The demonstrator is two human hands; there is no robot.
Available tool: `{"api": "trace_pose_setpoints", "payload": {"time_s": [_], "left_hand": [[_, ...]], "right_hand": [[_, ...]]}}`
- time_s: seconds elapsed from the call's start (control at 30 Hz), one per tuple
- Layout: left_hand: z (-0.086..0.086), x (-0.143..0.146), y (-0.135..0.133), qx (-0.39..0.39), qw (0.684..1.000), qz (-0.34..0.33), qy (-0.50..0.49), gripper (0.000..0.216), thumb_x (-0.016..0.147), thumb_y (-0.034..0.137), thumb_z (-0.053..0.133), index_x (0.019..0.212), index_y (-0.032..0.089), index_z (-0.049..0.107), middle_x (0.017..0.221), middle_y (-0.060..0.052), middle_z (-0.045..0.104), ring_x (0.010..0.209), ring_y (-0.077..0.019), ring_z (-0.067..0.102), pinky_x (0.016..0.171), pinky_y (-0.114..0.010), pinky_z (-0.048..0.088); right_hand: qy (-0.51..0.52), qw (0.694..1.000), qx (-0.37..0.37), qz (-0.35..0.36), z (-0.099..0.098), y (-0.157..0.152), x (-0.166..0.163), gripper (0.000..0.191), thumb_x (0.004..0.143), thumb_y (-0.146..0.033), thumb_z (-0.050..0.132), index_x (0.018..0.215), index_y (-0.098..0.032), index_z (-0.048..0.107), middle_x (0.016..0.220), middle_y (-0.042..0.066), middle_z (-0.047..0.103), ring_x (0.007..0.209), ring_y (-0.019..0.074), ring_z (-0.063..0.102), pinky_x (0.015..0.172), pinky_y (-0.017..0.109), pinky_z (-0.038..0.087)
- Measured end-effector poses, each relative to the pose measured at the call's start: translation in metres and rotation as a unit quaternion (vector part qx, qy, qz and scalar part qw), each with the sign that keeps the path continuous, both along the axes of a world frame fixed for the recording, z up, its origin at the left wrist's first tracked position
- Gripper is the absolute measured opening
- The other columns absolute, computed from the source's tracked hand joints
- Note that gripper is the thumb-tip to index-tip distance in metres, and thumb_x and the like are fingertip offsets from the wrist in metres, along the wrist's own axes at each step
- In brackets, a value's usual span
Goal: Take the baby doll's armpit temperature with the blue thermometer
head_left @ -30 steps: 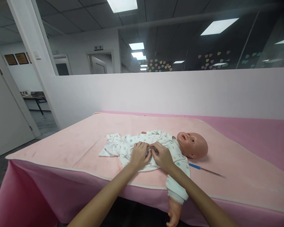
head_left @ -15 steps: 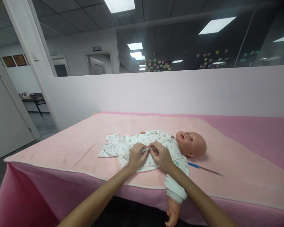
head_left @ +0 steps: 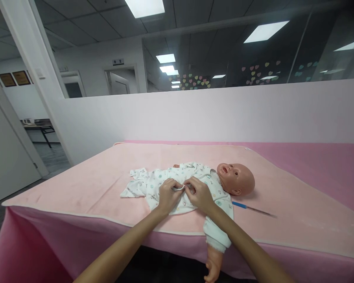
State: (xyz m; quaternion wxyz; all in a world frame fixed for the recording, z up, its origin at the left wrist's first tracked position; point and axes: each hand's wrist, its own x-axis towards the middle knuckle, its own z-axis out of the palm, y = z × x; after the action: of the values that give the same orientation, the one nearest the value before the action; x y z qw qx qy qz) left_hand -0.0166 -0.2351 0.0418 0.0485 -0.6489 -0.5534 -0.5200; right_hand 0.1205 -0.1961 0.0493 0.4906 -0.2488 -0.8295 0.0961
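A baby doll [head_left: 237,179] lies on its back with its head to the right, dressed in a white printed top [head_left: 216,186] and matching trousers [head_left: 152,182]. Over its belly, my left hand [head_left: 168,194] pinches a fold of the white top's cloth. Close beside it, my right hand [head_left: 198,192] grips the same edge, with the fingertips of both hands almost touching. Whatever fastener may be between the fingers is hidden. The doll's near arm [head_left: 214,259] hangs over the front edge of the table, below my right forearm.
Right of the doll's shoulder lies a thin rod with a blue handle [head_left: 238,204]. A peach blanket [head_left: 91,177] covers the table over a pink cloth [head_left: 327,169]. Behind stands a white half wall [head_left: 194,116] with glass above. A door [head_left: 10,145] is at the left.
The whole view has shifted slightly. Both hands stay at the doll's belly, and the pinched cloth edge between them has turned a little.
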Motion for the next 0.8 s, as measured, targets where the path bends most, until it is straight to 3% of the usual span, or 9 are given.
{"api": "trace_pose_setpoints", "payload": {"time_s": [0.23,0.8], "left_hand": [[0.007,0.005,-0.007,-0.008,0.999,-0.009,0.046,0.017,0.077,0.029,0.053,0.064,0.018,0.056,0.065,-0.001,0.056,0.066,-0.0127,0.051,0.061,-0.025,0.039],[0.009,0.007,-0.009,-0.014,0.998,-0.020,0.059,0.009,0.071,0.016,0.048,0.076,0.020,0.055,0.075,-0.001,0.061,0.072,-0.0152,0.054,0.068,-0.029,0.043]], "right_hand": [[0.017,1.000,-0.015,-0.014,-0.002,0.002,0.000,0.013,0.077,-0.016,0.042,0.077,-0.019,0.055,0.068,0.000,0.054,0.057,0.0109,0.048,0.053,0.022,0.035],[0.024,0.999,-0.011,-0.021,-0.003,0.003,-0.001,0.014,0.076,-0.016,0.042,0.078,-0.019,0.055,0.069,0.000,0.055,0.058,0.0112,0.048,0.053,0.022,0.035]]}}
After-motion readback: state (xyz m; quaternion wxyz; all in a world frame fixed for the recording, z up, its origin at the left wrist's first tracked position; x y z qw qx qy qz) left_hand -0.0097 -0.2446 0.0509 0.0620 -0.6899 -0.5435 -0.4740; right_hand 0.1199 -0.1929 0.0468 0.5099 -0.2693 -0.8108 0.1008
